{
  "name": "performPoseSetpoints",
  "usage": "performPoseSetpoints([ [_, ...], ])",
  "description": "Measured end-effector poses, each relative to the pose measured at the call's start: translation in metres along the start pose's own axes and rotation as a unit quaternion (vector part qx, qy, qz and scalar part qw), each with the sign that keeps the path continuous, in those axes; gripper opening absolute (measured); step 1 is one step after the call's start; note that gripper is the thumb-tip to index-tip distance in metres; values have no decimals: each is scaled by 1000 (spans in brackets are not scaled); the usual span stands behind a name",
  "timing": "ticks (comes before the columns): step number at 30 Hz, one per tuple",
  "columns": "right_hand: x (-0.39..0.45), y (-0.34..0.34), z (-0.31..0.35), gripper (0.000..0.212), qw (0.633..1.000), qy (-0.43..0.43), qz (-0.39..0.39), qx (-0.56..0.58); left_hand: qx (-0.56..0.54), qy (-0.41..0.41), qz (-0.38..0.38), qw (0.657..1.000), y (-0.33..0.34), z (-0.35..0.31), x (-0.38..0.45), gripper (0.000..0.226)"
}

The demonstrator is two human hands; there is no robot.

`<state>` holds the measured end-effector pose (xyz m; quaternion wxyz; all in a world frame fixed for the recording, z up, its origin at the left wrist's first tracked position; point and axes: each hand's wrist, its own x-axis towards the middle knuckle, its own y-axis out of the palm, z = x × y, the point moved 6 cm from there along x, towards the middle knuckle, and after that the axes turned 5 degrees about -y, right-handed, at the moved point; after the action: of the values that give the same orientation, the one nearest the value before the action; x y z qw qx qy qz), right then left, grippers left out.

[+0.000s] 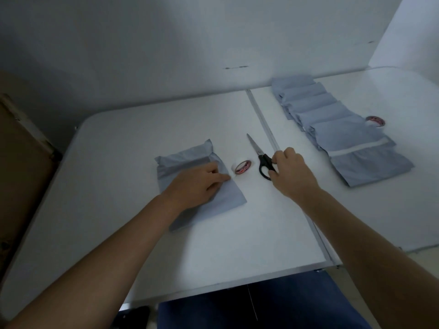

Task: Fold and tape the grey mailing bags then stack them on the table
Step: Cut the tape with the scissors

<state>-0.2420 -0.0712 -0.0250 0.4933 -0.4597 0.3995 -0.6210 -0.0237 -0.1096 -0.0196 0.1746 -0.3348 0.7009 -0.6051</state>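
The left hand [199, 184] lies flat on a folded grey bag [190, 162] on the white bench [123, 143], fingers fairly straight and pressing its right edge down. Just right of the bag stands a tape roll [242, 166], close to the fingertips. Right of the roll lie the scissors [260, 157], blades pointing away; the right hand [291, 170] has its fingers curled around the black handles. Further right of the scissors, across the bench seam, a row of overlapping folded bags [337, 129] stretches back towards the wall, with a second roll [375, 120] beside it.
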Motion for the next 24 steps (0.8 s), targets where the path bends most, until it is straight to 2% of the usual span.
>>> performPoseSetpoints([
  [3,0,-6,7,26,998,-27,-23,-45,4,-21,-2,1000,1,-1,-2,43],
  [6,3,-6,13,22,999,2,37,-5,-5,-44,-6,999,2,-3,-4,35],
  [10,11,-18,19,22,994,23,88,-67,-10,-61,-2,998,2,-6,-7,32],
  [12,17,-22,17,23,990,52,133,-19,-3,-73,9,997,4,-5,-8,34],
  [14,20,-23,9,16,978,93,163,89,0,-79,12,997,6,-4,-9,36],
  [16,14,-23,-2,21,937,161,162,266,-2,-76,9,997,8,-4,-10,36],
  [18,6,-25,-6,29,851,202,137,465,-3,-70,1,998,10,-3,-11,36],
  [19,2,-28,-4,28,816,202,125,527,-3,-70,-5,998,11,-3,-11,36],
  [21,-6,-35,3,20,783,178,126,582,-6,-69,-18,997,12,-2,-11,35],
  [22,-13,-39,9,24,779,157,142,591,-8,-67,-25,997,13,-3,-11,35],
  [24,-24,-41,19,45,769,122,191,598,-12,-66,-36,997,13,-2,-12,35],
])
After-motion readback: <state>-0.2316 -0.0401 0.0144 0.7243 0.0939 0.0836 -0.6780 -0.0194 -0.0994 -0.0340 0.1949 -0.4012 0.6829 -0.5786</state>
